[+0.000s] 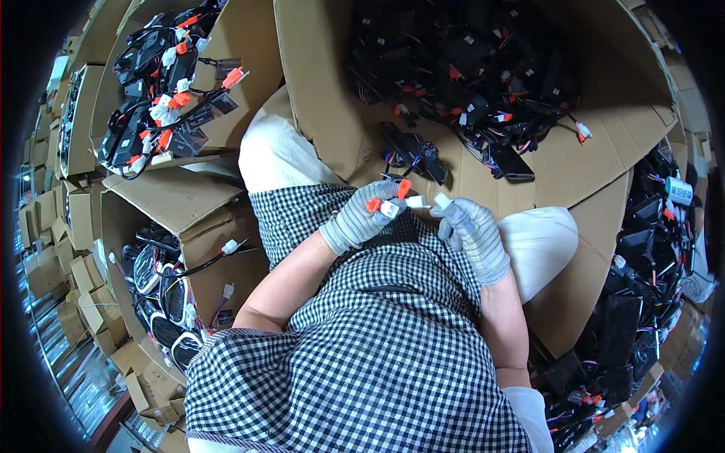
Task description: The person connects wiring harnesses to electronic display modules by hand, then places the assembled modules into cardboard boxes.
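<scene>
Left hand (355,219) is clamping orange-and-white plugs (390,209) between its fingers; just right of them, right hand (474,232) is pinching a pale connector (442,201)

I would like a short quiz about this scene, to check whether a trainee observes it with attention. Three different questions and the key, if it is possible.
1. True or false: the left hand and the right hand both wear striped gloves.

2. Which colours show on the connectors held in the left hand?
A) green and yellow
B) white and orange-red
C) only blue

3. Fill in the missing word: beyond the hands, a pile of black units lies in a large box made of ____.

Key: 1. True. 2. B. 3. Cardboard.
</scene>
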Available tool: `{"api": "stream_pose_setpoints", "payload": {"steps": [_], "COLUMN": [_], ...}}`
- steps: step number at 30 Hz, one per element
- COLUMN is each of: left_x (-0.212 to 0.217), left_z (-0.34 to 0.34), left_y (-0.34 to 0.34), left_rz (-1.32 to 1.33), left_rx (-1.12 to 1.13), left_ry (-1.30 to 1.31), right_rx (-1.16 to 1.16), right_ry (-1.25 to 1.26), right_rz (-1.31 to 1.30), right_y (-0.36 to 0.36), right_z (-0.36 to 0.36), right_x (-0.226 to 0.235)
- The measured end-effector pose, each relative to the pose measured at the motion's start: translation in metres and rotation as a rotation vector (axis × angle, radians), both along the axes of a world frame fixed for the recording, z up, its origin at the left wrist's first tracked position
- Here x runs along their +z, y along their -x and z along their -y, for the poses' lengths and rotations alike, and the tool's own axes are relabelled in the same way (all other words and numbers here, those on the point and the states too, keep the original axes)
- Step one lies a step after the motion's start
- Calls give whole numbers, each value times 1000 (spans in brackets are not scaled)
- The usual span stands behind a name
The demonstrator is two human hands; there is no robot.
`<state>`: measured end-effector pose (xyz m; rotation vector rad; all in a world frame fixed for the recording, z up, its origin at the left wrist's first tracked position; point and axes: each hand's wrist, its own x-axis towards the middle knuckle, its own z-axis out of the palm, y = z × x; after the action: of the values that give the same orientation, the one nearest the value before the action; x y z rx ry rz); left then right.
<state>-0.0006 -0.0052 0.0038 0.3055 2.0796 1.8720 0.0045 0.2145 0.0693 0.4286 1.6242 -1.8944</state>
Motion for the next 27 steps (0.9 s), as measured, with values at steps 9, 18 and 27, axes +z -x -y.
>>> {"api": "stream_pose_setpoints", "payload": {"steps": [9, 18, 27], "left_x": [8, -5, 3], "left_z": [2, 3, 0], "left_y": [5, 0, 11], "left_rz": [90, 131, 307], "left_rx": [-81, -88, -379], "left_ry": [20, 51, 24], "right_rx": [657, 652, 505], "right_ry": [-740, -244, -1051], "right_rz": [-638, -204, -467], "right_y": [16, 21, 101], "right_z": [-2, -1, 14], "right_x": [-5, -32, -159]}}
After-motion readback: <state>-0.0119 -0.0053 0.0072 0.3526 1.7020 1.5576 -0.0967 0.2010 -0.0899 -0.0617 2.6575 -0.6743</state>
